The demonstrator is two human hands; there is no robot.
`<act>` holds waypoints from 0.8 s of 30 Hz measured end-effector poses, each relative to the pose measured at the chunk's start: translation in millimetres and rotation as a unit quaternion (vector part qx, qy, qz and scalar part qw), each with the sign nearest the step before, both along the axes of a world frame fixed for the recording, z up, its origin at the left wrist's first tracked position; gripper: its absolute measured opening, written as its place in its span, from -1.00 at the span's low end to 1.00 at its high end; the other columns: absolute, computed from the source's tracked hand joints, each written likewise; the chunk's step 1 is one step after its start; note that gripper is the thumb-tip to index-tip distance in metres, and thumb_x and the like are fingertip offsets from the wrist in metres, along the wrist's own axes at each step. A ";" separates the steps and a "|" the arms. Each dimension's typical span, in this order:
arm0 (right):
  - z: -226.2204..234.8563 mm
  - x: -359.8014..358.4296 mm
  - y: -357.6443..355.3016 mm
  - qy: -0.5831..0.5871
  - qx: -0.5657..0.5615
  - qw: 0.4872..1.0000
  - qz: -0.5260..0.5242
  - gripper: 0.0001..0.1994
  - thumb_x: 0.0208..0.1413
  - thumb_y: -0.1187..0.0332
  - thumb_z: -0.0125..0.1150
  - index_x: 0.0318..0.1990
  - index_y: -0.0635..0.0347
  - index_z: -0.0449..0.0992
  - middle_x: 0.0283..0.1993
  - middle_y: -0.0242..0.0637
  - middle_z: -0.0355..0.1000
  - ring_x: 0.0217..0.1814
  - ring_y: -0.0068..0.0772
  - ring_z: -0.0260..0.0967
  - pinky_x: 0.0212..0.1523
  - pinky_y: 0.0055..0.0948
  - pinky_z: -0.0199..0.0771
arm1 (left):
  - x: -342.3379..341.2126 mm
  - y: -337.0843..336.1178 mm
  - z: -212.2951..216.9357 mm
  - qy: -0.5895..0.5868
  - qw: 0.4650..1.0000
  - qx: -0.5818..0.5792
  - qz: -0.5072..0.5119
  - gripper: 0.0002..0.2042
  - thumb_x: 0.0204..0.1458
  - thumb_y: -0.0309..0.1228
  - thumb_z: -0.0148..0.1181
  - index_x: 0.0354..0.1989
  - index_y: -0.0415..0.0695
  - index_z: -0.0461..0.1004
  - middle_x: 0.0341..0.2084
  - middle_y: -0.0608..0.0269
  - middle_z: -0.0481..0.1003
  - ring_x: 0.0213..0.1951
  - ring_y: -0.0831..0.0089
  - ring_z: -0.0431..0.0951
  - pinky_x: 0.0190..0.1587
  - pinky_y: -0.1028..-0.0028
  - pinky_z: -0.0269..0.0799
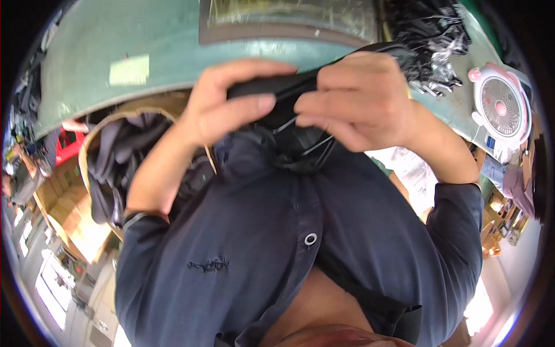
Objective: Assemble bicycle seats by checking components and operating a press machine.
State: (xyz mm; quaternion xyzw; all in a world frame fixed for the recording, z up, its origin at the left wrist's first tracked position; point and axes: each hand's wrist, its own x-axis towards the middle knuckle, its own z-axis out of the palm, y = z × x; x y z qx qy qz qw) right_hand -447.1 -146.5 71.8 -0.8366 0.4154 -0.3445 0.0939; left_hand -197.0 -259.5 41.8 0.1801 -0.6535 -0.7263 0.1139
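Observation:
Held up in front of my chest, close to the table's near edge, is a black item (pixel 298 144) that looks like soft fabric with thin pale lines along it. My left hand (pixel 211 107) grips its left side, with the thumb below and the fingers over the top. On the other side my right hand (pixel 367 101) is closed, its fingers curled and pinched on the item's upper right part. The black material stretches between both hands and sags in the middle. Its exact kind cannot be made out.
A green table (pixel 167 34) spans the far side, with a dark-framed panel (pixel 289 41) and a pale paper slip (pixel 129 70) on it. Black pieces with shiny bits (pixel 430 40) lie heaped at right, near a pink-and-white fan (pixel 502 107). At left stands a bin of dark cloth (pixel 124 144) beside cardboard boxes (pixel 66 196).

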 end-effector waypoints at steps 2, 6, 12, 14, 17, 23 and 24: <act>-5.4 -8.7 -11.9 -0.058 0.000 0.998 0.025 -0.82 -0.05 0.27 0.58 -0.30 0.00 0.69 -0.54 -0.44 0.31 -0.56 -0.28 0.36 -0.54 -0.28 0.36 | -0.3 -4.8 -5.8 -0.019 1.000 -0.002 0.018 -0.52 0.18 -0.37 0.29 0.26 -0.32 0.56 0.16 0.04 0.61 0.21 0.31 0.56 0.33 0.36 0.37; -9.3 -30.9 -31.3 -0.048 -0.112 0.962 -0.246 -0.44 -0.01 0.19 0.62 0.13 0.20 0.60 0.16 -0.07 0.51 0.16 0.10 0.50 0.13 -0.08 0.57 | -25.7 -11.0 -43.0 0.049 0.971 0.095 0.215 -0.51 0.26 -0.37 0.24 0.31 -0.39 0.50 0.19 0.02 0.57 0.22 0.30 0.56 0.33 0.36 0.39; -88.5 -23.3 -48.2 -0.101 0.031 0.917 -0.384 -0.36 0.14 0.13 0.44 0.28 0.35 0.46 0.21 0.12 0.50 0.13 0.21 0.57 0.10 -0.08 0.66 | -101.0 -30.8 -62.4 0.021 0.935 -0.008 0.353 -0.64 0.38 -0.34 0.19 0.19 -0.37 0.53 0.14 0.03 0.58 0.14 0.33 0.58 0.24 0.35 0.46; -99.0 -33.2 -66.2 -0.093 -0.001 0.903 -0.420 -0.40 0.11 0.19 0.43 0.26 0.33 0.49 0.15 0.05 0.54 0.04 0.14 0.61 0.03 -0.09 0.69 | -120.4 -42.0 -68.5 -0.008 0.913 -0.165 0.372 -0.66 0.36 -0.31 0.24 0.12 -0.35 0.56 0.13 -0.01 0.59 0.13 0.29 0.59 0.22 0.33 0.47; -108.0 -45.4 -93.8 -0.083 -0.085 0.893 -0.434 -0.45 -0.02 0.28 0.39 0.19 0.21 0.56 -0.06 -0.13 0.59 -0.20 -0.01 0.65 -0.22 -0.12 0.71 | -140.2 -70.4 -70.2 -0.014 0.790 -0.530 0.309 -0.75 0.26 -0.31 0.36 -0.24 -0.31 0.62 0.09 -0.10 0.60 0.08 0.06 0.61 0.18 0.25 0.48; -109.4 -63.6 -131.7 -0.087 -0.083 0.885 -0.449 -0.51 0.05 0.25 0.43 0.17 0.13 0.62 0.00 -0.18 0.62 -0.16 -0.07 0.66 -0.25 -0.19 0.70 | -170.6 -113.4 -81.1 0.065 0.740 -0.584 0.327 -0.67 0.19 -0.35 0.42 -0.52 -0.30 0.49 0.02 -0.09 0.64 -0.15 0.04 0.68 -0.10 0.27 0.58; -112.3 -64.5 -130.5 -0.095 -0.118 0.880 -0.451 -0.52 0.07 0.20 0.45 0.16 0.13 0.62 -0.01 -0.18 0.63 -0.16 -0.08 0.66 -0.25 -0.19 0.70 | -171.2 -111.2 -78.8 0.070 0.739 -0.585 0.327 -0.67 0.19 -0.35 0.42 -0.52 -0.30 0.49 0.02 -0.09 0.64 -0.15 0.04 0.68 -0.10 0.27 0.58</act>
